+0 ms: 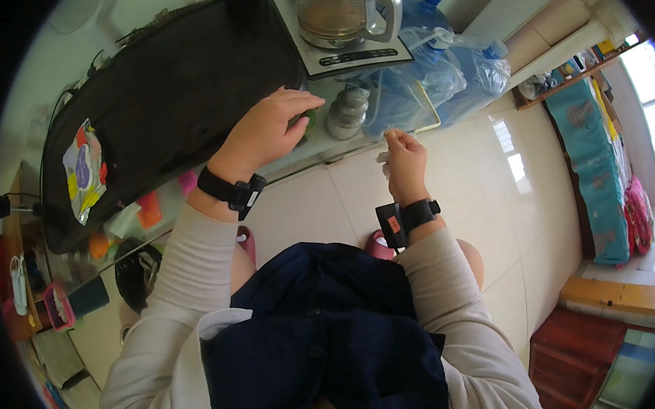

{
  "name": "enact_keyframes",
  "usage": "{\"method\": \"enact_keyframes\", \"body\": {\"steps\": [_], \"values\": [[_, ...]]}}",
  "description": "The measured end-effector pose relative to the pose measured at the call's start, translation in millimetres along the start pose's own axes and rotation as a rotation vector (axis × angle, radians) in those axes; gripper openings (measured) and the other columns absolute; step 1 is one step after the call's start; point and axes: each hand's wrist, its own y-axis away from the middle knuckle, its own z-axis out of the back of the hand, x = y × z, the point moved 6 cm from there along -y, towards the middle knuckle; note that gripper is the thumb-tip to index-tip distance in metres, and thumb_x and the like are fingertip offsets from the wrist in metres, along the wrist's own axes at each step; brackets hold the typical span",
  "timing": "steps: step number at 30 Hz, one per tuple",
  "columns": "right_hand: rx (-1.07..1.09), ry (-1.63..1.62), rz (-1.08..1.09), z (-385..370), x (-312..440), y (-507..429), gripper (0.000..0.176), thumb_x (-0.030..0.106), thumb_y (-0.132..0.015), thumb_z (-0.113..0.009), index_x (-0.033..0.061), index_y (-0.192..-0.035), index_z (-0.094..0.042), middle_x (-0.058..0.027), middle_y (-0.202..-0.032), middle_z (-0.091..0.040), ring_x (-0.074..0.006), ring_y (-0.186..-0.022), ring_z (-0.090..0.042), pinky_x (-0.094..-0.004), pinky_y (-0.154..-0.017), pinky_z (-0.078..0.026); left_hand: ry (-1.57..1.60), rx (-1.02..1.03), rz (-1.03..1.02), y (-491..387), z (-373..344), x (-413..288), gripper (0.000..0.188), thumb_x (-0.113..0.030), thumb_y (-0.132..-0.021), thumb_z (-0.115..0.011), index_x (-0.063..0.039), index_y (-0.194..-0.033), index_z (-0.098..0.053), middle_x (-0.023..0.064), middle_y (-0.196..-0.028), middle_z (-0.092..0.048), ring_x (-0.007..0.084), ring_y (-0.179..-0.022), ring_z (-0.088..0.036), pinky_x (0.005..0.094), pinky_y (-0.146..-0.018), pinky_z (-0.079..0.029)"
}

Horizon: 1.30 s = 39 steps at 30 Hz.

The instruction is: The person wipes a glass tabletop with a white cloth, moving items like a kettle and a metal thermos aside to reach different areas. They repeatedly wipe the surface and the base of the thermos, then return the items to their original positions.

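My left hand (270,126) rests over a rounded green thing (311,115) at the edge of a glass-topped table (293,159). Its fingers hide most of that thing. Just right of it stands a glass jar with a lid (347,113). My right hand (405,161) is in front of the table edge, above the tiled floor, with a crumpled white tissue or wipe (384,162) pinched in its fingers. A glass kettle with a steel handle (332,14) sits beyond the jar on a flat appliance with a control strip (360,58).
A large black tray or board (182,86) covers the table's left, bearing a colourful foil packet (85,170). Blue water bottles (468,72), partly wrapped in clear plastic, stand behind on the right. A black bag (137,274) hangs or stands below left. A reddish wooden cabinet (573,358) is far right.
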Motion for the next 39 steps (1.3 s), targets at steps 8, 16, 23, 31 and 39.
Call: {"method": "enact_keyframes", "body": {"steps": [8, 16, 23, 31, 39], "values": [[-0.138, 0.165, 0.713, 33, 100, 8, 0.019, 0.02, -0.1, -0.066, 0.0042, -0.101, -0.075, -0.001, -0.08, -0.068, -0.0116, -0.064, -0.059, -0.0278, -0.056, -0.046, 0.113, 0.012, 0.039, 2, -18, -9, 0.036, -0.007, -0.088, -0.068, -0.004, -0.124, -0.068, 0.018, -0.123, -0.068, 0.0355, -0.116, -0.063, 0.0391, -0.102, -0.05], [-0.184, 1.152, 1.045, -2, 52, 7, 0.012, 0.019, -0.092, -0.068, 0.0094, -0.095, -0.075, -0.0114, -0.084, -0.072, -0.0325, -0.074, -0.068, -0.0415, -0.066, -0.054, 0.032, 0.041, -0.015, 2, -28, -10, 0.033, -0.011, -0.086, -0.069, -0.005, -0.119, -0.071, 0.0168, -0.12, -0.069, 0.0349, -0.114, -0.063, 0.0392, -0.099, -0.052], [0.32, 0.114, 0.292, -27, 47, 20, 0.021, 0.025, -0.098, -0.068, 0.0051, -0.099, -0.074, 0.0041, -0.077, -0.062, -0.0063, -0.061, -0.055, -0.0221, -0.053, -0.041, 0.548, -0.059, 0.31, 0, -41, -11, 0.041, -0.008, -0.089, -0.074, -0.001, -0.129, -0.066, 0.0185, -0.118, -0.071, 0.0214, -0.096, -0.073, 0.0308, -0.083, -0.057], [0.237, 0.297, 0.225, -5, 63, 7, 0.03, 0.03, -0.093, -0.074, 0.0034, -0.108, -0.074, 0.0061, -0.076, -0.061, -0.0042, -0.054, -0.049, -0.0221, -0.046, -0.036, 0.523, -0.207, 0.437, 3, -49, 9, 0.026, -0.005, -0.086, -0.075, 0.002, -0.111, -0.074, 0.0163, -0.085, -0.076, 0.0193, -0.074, -0.075, 0.0277, -0.07, -0.057], [0.006, 1.006, 0.45, 0, 57, -6, 0.039, 0.036, -0.082, -0.08, -0.0019, -0.09, -0.076, -0.0189, -0.074, -0.072, -0.0304, -0.067, -0.073, -0.0375, -0.066, -0.056, 0.39, -0.3, 0.378, 2, -28, 7, 0.013, -0.006, -0.087, -0.074, 0.002, -0.097, -0.072, 0.0153, -0.085, -0.076, 0.021, -0.074, -0.073, 0.0286, -0.068, -0.056]]}}
